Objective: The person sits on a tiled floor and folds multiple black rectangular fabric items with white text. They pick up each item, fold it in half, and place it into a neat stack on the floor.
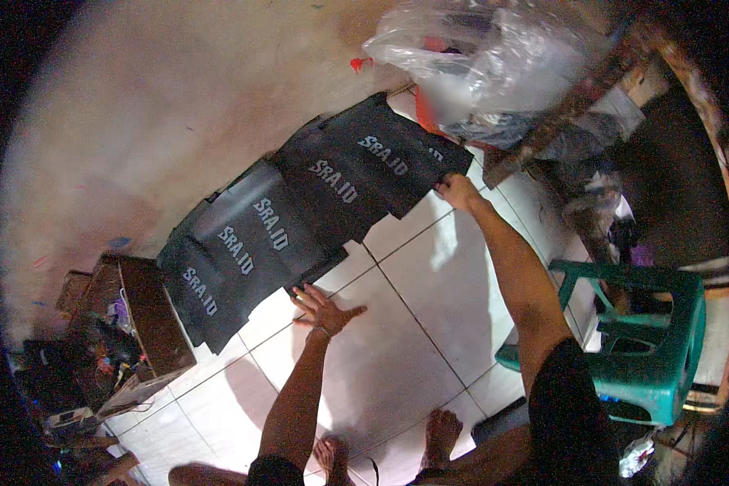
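A row of overlapping black sheets (304,200) lies on the white tiled floor, along the foot of a wall. Each visible sheet bears pale printed writing; whether they are fabric or plastic I cannot tell. My right hand (460,192) has its fingers curled in on the near edge of the sheet at the row's right end, seemingly pinching it. Spread flat, my left hand (323,313) rests palm down, its fingertips at the near edge around the middle of the row. Nothing is held in it.
A large clear plastic bag (522,54) with stuff inside stands at the upper right. A green plastic stool (650,364) is beside my right arm. At the left is an open wooden box (152,316) with assorted items. My bare feet (442,434) are on the tiles below.
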The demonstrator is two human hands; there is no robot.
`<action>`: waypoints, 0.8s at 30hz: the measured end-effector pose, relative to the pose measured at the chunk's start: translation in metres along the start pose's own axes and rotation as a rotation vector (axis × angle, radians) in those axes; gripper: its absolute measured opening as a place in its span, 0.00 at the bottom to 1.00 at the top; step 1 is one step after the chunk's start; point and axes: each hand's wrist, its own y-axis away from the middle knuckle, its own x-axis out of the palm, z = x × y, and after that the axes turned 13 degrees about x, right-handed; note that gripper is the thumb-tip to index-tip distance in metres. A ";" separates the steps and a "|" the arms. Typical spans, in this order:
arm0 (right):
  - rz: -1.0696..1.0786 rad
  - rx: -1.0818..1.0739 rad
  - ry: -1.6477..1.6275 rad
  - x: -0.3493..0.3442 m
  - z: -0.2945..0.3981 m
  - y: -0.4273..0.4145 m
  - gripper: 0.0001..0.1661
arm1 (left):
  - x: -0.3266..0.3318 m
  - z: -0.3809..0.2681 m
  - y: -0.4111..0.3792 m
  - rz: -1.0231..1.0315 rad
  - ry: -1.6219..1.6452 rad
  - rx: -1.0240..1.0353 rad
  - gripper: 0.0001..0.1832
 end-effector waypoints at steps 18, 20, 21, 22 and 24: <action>-0.213 0.098 -0.037 0.011 0.040 -0.102 0.46 | 0.017 0.012 0.003 0.046 -0.037 0.054 0.84; -0.222 0.057 -0.035 0.007 0.046 -0.108 0.44 | 0.015 0.010 0.002 0.027 -0.025 0.061 0.84; -0.162 0.062 0.031 0.003 0.045 -0.118 0.44 | 0.015 0.008 0.002 0.024 -0.018 0.070 0.84; -0.096 0.064 0.093 0.001 0.045 -0.128 0.43 | 0.017 0.007 0.001 0.029 -0.020 0.076 0.84; 0.085 0.042 0.010 0.001 0.080 -0.110 0.42 | 0.018 0.018 0.003 0.022 -0.028 0.045 0.84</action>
